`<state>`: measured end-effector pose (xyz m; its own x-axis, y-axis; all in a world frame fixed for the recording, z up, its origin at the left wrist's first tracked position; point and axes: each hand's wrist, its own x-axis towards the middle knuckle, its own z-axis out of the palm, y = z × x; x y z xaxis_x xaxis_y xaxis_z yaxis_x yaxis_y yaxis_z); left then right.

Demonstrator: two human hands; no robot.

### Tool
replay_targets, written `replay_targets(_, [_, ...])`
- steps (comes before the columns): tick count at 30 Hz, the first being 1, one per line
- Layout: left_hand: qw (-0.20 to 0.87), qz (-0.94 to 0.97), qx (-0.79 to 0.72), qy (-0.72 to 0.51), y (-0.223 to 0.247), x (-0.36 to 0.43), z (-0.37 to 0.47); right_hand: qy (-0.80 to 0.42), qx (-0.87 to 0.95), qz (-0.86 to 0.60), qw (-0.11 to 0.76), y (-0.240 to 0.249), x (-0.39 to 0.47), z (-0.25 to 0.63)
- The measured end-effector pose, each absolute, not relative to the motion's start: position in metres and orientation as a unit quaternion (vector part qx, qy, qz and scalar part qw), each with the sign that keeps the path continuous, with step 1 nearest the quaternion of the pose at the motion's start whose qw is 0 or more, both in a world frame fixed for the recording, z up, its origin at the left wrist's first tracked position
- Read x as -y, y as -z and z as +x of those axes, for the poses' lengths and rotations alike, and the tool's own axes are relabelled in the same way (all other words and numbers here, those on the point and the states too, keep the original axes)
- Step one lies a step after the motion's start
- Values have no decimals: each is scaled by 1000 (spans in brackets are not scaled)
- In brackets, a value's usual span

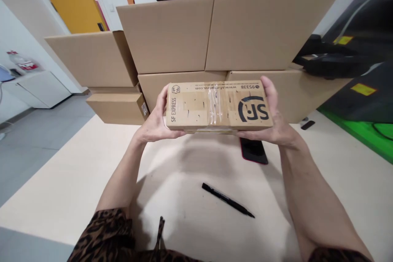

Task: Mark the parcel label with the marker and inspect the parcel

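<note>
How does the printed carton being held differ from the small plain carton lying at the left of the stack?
The flat brown SF Express carton is lifted off the table in both hands, left hand and right hand; the small plain brown carton rests on the table. The held carton carries black print and clear tape; the plain one shows only a small end label. Both are flat brown cardboard.

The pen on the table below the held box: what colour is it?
Black all over, cap included. The pen shows best in the head view.

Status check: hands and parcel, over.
Left hand and right hand grip the taped parcel by its ends, above the table. Pen and phone lie below.
</note>
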<state>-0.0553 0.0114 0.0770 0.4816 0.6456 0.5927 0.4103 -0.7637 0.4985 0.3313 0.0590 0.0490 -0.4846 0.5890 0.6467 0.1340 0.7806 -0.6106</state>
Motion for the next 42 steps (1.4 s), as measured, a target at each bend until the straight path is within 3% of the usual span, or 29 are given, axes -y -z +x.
replay_targets(5, [124,838,-306,-435,-72,-14,-53,-267,827,-227,440,-44,-62,330])
replay_targets(21, [13,849,-357,-389,-64,-5,-40,-31,905,-295,306,-40,-56,310])
replay_targets(26, [24,866,-360,-346,-69,10,-25,-27,913,-236,332,-34,-44,282])
replay_targets(32, [65,870,-372,-316,-80,9,-36,-119,884,-239,383,-30,-48,289])
replay_targets(38, [135,820,-385,-402,-66,-12,-64,-170,838,-231,464,-36,-56,306])
replay_targets(42, [225,815,-345,-407,-54,-19,-51,-194,838,-230,455,-34,-57,304])
